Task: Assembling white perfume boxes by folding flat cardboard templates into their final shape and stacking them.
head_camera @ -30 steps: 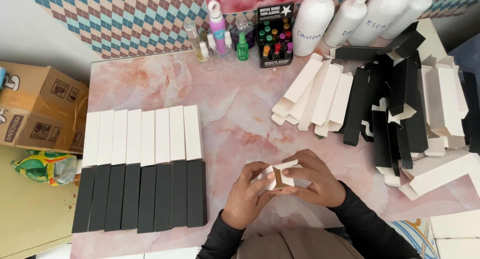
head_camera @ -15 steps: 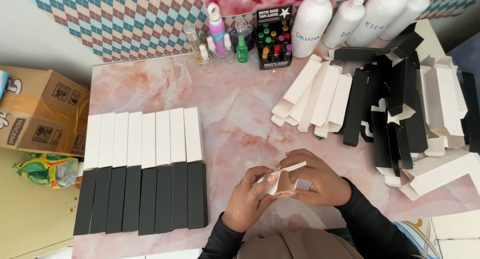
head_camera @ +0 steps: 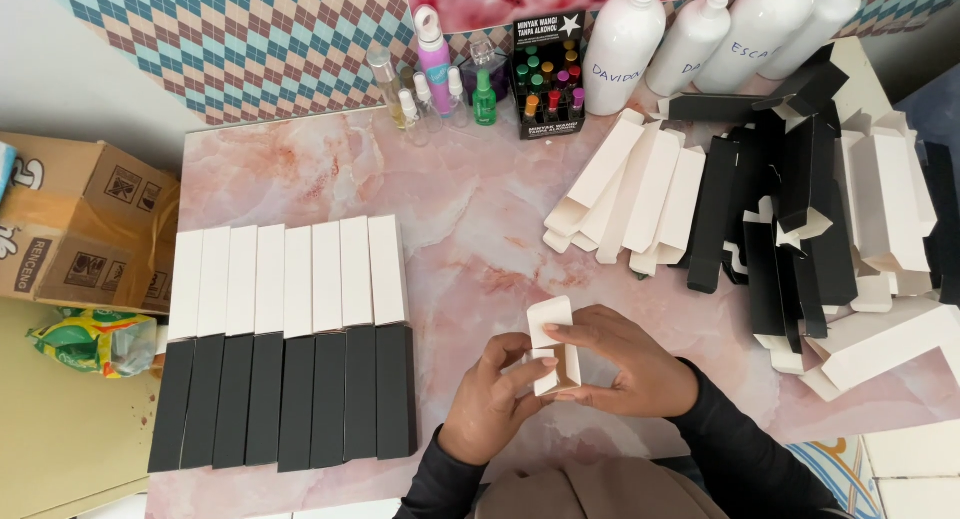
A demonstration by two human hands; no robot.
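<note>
Far to the left of the hands, off the tabletop's edge, sits a brown cardboard carton [head_camera: 75,224], with a green and yellow plastic bag [head_camera: 92,341] below it. Nearer, still left of the left hand, a neat row of white folded boxes [head_camera: 288,279] lies side by side on the pink marbled tabletop [head_camera: 470,219], and a matching row of black folded boxes [head_camera: 285,399] butts end to end against them on the near side.

The left hand [head_camera: 492,399] is closed on the lower part of a small white box [head_camera: 553,347], fingers curled round its left side and thumb pressing the front. The box stands nearly upright, held just above the tabletop near its front edge, its top flap open. The right hand [head_camera: 622,364] grips the same box from the right, fingers laid across its middle, touching the left hand's fingertips. Both arms wear dark sleeves.

Well beyond the hands, against the diamond-patterned wall, stand small spray bottles [head_camera: 440,69] and a black display box of small coloured vials [head_camera: 548,74]. Beyond and to the right of the right hand are three large white bottles [head_camera: 700,34]. Below them, a loose fan of flat white boxes [head_camera: 640,194] lies beside a jumbled heap of black and white flat boxes [head_camera: 830,219], which spreads to the right edge of the tabletop.
</note>
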